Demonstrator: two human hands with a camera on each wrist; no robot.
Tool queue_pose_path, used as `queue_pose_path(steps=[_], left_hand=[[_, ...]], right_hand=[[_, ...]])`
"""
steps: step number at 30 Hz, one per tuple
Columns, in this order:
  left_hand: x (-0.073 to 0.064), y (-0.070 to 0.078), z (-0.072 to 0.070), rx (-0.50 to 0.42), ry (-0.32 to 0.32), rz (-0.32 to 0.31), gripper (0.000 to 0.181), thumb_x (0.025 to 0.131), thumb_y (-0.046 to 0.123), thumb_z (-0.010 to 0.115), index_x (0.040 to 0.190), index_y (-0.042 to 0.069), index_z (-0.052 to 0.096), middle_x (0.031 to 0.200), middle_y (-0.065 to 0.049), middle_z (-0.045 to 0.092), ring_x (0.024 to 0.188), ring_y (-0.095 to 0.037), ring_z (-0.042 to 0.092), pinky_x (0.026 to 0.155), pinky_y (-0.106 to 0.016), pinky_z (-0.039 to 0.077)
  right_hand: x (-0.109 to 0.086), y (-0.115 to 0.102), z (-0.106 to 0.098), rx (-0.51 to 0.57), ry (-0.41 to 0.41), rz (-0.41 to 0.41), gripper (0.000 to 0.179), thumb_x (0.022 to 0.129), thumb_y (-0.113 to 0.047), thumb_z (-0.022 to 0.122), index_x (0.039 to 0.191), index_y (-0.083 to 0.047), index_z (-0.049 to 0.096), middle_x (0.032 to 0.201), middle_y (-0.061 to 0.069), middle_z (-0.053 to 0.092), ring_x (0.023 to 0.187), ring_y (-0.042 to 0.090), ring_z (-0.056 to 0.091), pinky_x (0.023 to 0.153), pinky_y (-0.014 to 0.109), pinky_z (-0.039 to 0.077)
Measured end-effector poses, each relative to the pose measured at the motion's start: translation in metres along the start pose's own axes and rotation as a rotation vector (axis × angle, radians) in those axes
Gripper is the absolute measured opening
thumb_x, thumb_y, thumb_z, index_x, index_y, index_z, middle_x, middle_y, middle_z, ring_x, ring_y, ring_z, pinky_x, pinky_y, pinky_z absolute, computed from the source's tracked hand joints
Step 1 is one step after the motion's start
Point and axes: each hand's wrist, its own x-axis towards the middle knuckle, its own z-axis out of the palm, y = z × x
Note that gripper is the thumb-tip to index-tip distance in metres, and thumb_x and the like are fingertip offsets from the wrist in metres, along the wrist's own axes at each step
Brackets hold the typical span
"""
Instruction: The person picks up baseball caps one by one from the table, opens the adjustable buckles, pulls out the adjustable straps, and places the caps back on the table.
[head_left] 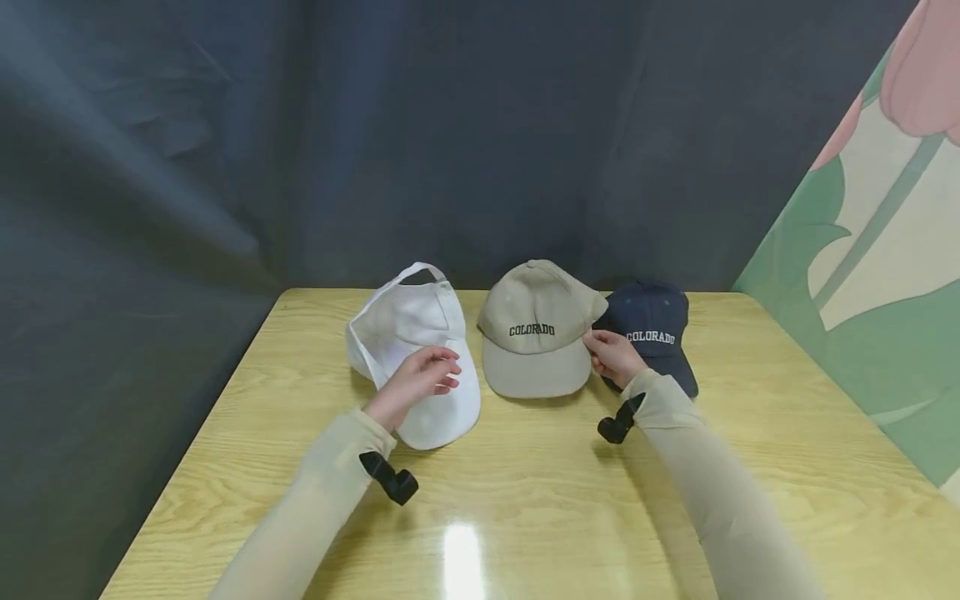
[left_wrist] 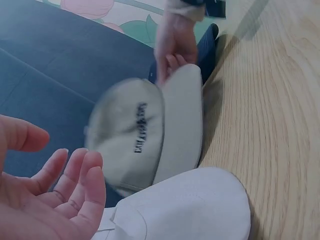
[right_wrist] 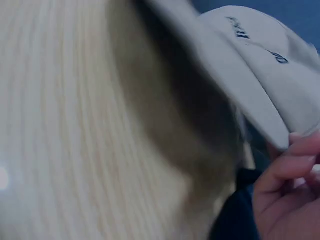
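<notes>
A beige baseball cap lettered COLORADO stands in the middle, brim toward me. My right hand pinches its right edge where brim meets crown; the right wrist view shows thumb and fingers on that edge. To the left lies a white cap, tipped so that its inside and back strap show. My left hand hovers over the white cap's brim with loosely bent fingers, holding nothing. Partly behind my right hand sits a navy cap, also lettered COLORADO.
The caps are on a wood-grain table, near its back edge. A dark curtain hangs behind and on the left. A wall with painted tulips borders the right side. Small black wrist cameras sit on both sleeves.
</notes>
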Motion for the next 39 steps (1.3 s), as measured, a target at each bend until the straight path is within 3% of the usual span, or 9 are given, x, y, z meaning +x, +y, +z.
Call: queue_pose_path(steps=[9, 13, 17, 19, 22, 27, 30, 33, 39], left_hand=[[-0.005, -0.001, -0.003, 0.060, -0.003, 0.023, 0.031, 0.096, 0.015, 0.044, 0.120, -0.004, 0.049, 0.105, -0.013, 0.058, 0.085, -0.012, 0.061, 0.085, -0.030, 0.051], [-0.008, 0.000, -0.006, 0.069, 0.004, 0.031, 0.029, 0.096, 0.015, 0.044, 0.118, -0.004, 0.051, 0.103, -0.012, 0.058, 0.084, -0.011, 0.061, 0.083, -0.029, 0.051], [-0.009, 0.004, -0.009, 0.071, 0.006, 0.050, 0.029, 0.096, 0.015, 0.045, 0.116, -0.004, 0.052, 0.101, -0.011, 0.059, 0.081, -0.009, 0.060, 0.081, -0.027, 0.051], [-0.010, 0.006, -0.011, 0.075, 0.002, 0.058, 0.029, 0.096, 0.015, 0.046, 0.116, -0.004, 0.053, 0.101, -0.011, 0.060, 0.080, -0.009, 0.060, 0.081, -0.026, 0.051], [-0.012, 0.010, -0.013, 0.082, -0.005, 0.071, 0.028, 0.096, 0.015, 0.046, 0.115, -0.005, 0.053, 0.101, -0.012, 0.060, 0.079, -0.008, 0.060, 0.081, -0.026, 0.052], [-0.014, 0.014, -0.017, 0.094, -0.020, 0.083, 0.030, 0.097, 0.017, 0.046, 0.116, -0.005, 0.053, 0.104, -0.014, 0.061, 0.082, -0.009, 0.061, 0.083, -0.026, 0.052], [-0.016, 0.015, -0.021, 0.116, -0.011, 0.086, 0.031, 0.097, 0.018, 0.046, 0.117, -0.005, 0.053, 0.106, -0.015, 0.061, 0.084, -0.009, 0.061, 0.084, -0.027, 0.052], [-0.018, 0.016, -0.026, 0.120, 0.010, 0.100, 0.030, 0.098, 0.017, 0.046, 0.116, -0.005, 0.053, 0.106, -0.017, 0.060, 0.085, -0.011, 0.061, 0.084, -0.028, 0.052], [-0.025, 0.021, -0.033, 0.132, 0.033, 0.149, 0.029, 0.098, 0.015, 0.045, 0.115, -0.006, 0.053, 0.105, -0.018, 0.060, 0.084, -0.010, 0.061, 0.083, -0.027, 0.051]], right_hand=[[0.027, 0.011, 0.016, -0.155, 0.054, 0.072, 0.013, 0.094, -0.014, 0.051, 0.090, -0.002, 0.047, 0.056, -0.005, 0.042, 0.048, 0.006, 0.038, 0.047, 0.021, 0.034], [0.032, 0.013, 0.019, -0.259, 0.067, 0.084, 0.027, 0.094, -0.018, 0.050, 0.108, 0.005, 0.048, 0.062, -0.001, 0.044, 0.047, 0.007, 0.038, 0.047, 0.022, 0.035], [0.035, 0.012, 0.018, -0.410, 0.062, 0.088, 0.055, 0.094, -0.023, 0.049, 0.136, 0.009, 0.035, 0.091, 0.014, 0.053, 0.050, 0.008, 0.044, 0.049, 0.022, 0.040], [0.037, 0.011, 0.018, -0.465, 0.054, 0.101, 0.064, 0.094, -0.024, 0.050, 0.141, 0.010, 0.025, 0.108, 0.021, 0.050, 0.055, 0.009, 0.049, 0.051, 0.023, 0.044], [0.046, 0.012, 0.016, -0.559, 0.038, 0.112, 0.065, 0.092, -0.028, 0.052, 0.141, 0.009, 0.029, 0.116, 0.024, 0.051, 0.066, 0.015, 0.056, 0.058, 0.027, 0.049], [0.108, 0.054, -0.009, -0.785, 0.032, 0.053, 0.069, 0.088, -0.048, 0.057, 0.129, 0.006, 0.047, 0.112, 0.023, 0.057, 0.086, 0.029, 0.059, 0.074, 0.037, 0.051], [0.152, 0.090, -0.024, -0.886, 0.089, -0.019, 0.071, 0.084, -0.056, 0.056, 0.122, 0.005, 0.055, 0.105, 0.021, 0.062, 0.083, 0.031, 0.057, 0.073, 0.038, 0.048], [0.143, 0.084, -0.018, -0.926, 0.125, -0.036, 0.068, 0.084, -0.056, 0.058, 0.118, 0.003, 0.057, 0.107, 0.021, 0.062, 0.090, 0.035, 0.057, 0.076, 0.042, 0.048], [0.055, 0.017, 0.019, -0.908, 0.102, -0.017, 0.049, 0.092, -0.034, 0.052, 0.118, 0.007, 0.048, 0.120, 0.029, 0.052, 0.115, 0.045, 0.045, 0.093, 0.048, 0.042]])
